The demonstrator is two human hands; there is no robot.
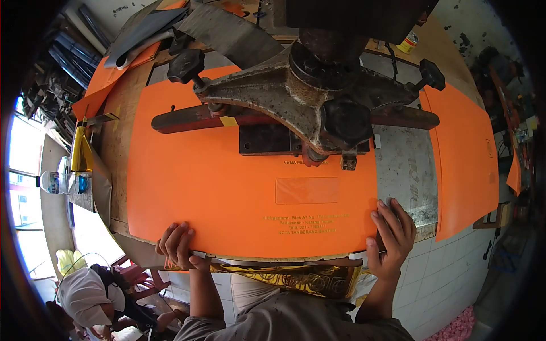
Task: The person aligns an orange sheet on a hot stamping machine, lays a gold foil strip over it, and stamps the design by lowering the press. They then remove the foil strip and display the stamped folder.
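Observation:
A large orange sheet (pixel 193 187) lies flat under a hot-stamping press (pixel 273 85). It carries gold lettering (pixel 307 224) and a clear rectangular window (pixel 307 190). At its front left corner, my left hand (pixel 177 245) has bent fingers on top and the thumb by the edge, closed on the sheet. Along the right edge rests my right hand (pixel 392 236), with fingers stretched out and the thumb touching the sheet. The dark stamping block (pixel 267 140) of the press sits just behind the window. Gold foil (pixel 307 278) hangs below the front edge, between my forearms.
More orange sheets (pixel 463 165) lie at the right, others (pixel 102 85) at the back left. Black knobs (pixel 186 65) stick out from the press. A bottle (pixel 57 183) and a gold foil roll (pixel 82 149) are at the left. Another person (pixel 94 295) is at the lower left.

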